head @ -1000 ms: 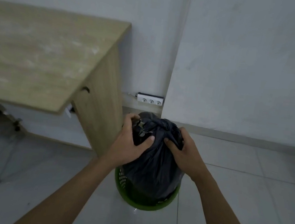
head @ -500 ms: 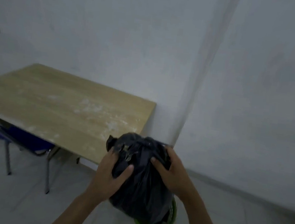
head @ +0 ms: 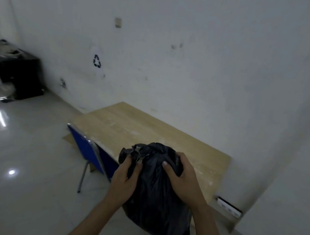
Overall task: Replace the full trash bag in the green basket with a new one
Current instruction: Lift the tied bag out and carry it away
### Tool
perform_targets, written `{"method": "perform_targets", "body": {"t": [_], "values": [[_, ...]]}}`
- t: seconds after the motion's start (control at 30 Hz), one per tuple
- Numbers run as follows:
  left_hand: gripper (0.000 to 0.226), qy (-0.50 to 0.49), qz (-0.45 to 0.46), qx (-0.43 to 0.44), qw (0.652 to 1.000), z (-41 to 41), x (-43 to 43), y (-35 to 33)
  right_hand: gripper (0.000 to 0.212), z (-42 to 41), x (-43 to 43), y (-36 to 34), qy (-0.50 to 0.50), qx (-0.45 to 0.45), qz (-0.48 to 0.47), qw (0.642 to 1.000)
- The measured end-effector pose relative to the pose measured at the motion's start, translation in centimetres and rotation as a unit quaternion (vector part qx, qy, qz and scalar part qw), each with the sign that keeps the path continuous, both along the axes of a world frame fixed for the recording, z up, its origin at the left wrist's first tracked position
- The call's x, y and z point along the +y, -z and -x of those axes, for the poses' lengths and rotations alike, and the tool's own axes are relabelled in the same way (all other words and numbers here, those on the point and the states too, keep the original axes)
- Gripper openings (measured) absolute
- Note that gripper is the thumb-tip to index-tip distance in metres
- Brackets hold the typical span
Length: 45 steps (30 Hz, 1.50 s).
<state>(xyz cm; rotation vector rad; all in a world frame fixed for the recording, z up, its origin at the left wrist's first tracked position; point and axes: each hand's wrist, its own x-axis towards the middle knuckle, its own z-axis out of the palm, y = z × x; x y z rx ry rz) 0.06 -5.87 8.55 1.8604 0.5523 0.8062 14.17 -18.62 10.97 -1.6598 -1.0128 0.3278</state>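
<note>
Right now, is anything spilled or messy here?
Nothing spilled: the black trash bag looks whole, gripped by the left hand and right hand. The wooden desk has pale dusty smears, and the wall has dark smudges.

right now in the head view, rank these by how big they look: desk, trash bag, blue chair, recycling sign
1. desk
2. trash bag, though nearness to the camera inflates it
3. blue chair
4. recycling sign

left grip pinches trash bag neck | right grip holds its side | counter behind bag | blue chair beside counter
</note>
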Motion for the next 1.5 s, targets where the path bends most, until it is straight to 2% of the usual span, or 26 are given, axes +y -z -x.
{"method": "perform_targets", "body": {"t": [0.07,0.2,0.4,0.57,0.73,0.9,1.07,1.17,1.37,1.5], "values": [[0.04,-0.03,-0.002,-0.007,1.0,2.0,2.8,-0.5,0.025,1.6,3.5,-0.3,-0.023,0.01,-0.014,1.0],[0.028,-0.072,0.006,-0.03,0.997,5.5,7.6,-1.3,0.029,4.0,10.4,0.0,-0.067,0.006,-0.017,0.998],[0.035,-0.158,0.036,-0.039,0.986,10.9,15.7,-0.2,0.036,7.2,21.7,1.0,-0.162,-0.014,0.0,0.987],[0.022,-0.236,0.036,-0.021,0.971,14.7,24.5,0.2,0.036,10.2,32.6,1.8,-0.231,0.022,-0.013,0.973],[0.023,-0.293,0.039,-0.007,0.955,17.4,33.4,-0.1,0.044,12.3,43.5,2.1,-0.287,0.037,0.001,0.957],[0.024,-0.331,0.036,-0.001,0.943,19.6,42.2,-0.6,0.026,14.3,54.2,1.7,-0.336,0.051,0.0,0.941],[0.023,-0.351,0.056,-0.014,0.935,22.2,50.8,0.2,0.032,16.8,64.1,2.7,-0.355,0.036,0.007,0.934],[0.021,-0.363,0.061,-0.016,0.93,24.1,56.3,1.1,0.021,18.8,70.0,3.2,-0.358,0.028,0.015,0.933],[0.016,-0.346,0.061,-0.005,0.936,28.8,68.5,1.1,0.03,23.5,81.9,3.8,-0.342,0.036,0.019,0.939],[0.015,-0.329,0.057,0.006,0.942,31.2,76.8,0.6,0.022,25.7,88.7,3.1,-0.323,0.04,0.014,0.945]]}}
